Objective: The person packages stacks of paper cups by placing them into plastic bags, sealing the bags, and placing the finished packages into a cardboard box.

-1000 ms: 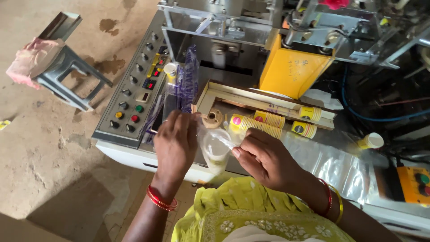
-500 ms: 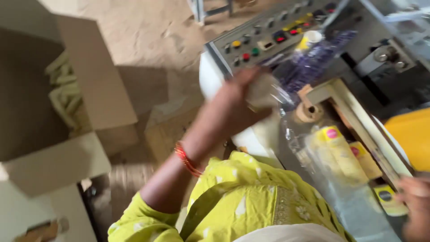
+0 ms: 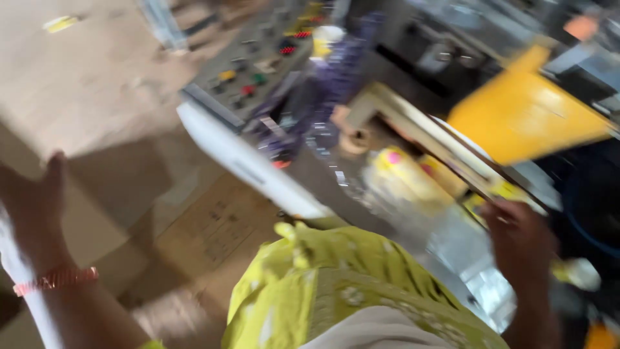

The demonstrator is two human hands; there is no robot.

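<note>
Head view: left hand (image 3: 32, 207) now emptied, floorward.

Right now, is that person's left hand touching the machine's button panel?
Apart. The head view shows the left hand raised far off to the side, with bare floor between it and the button panel.

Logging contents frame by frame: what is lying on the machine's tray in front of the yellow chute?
On the tray, yellow packets with a pink spot and a small tan roll show, though blurred. The right hand covers the tray's near end, so anything beneath it is hidden.
</note>
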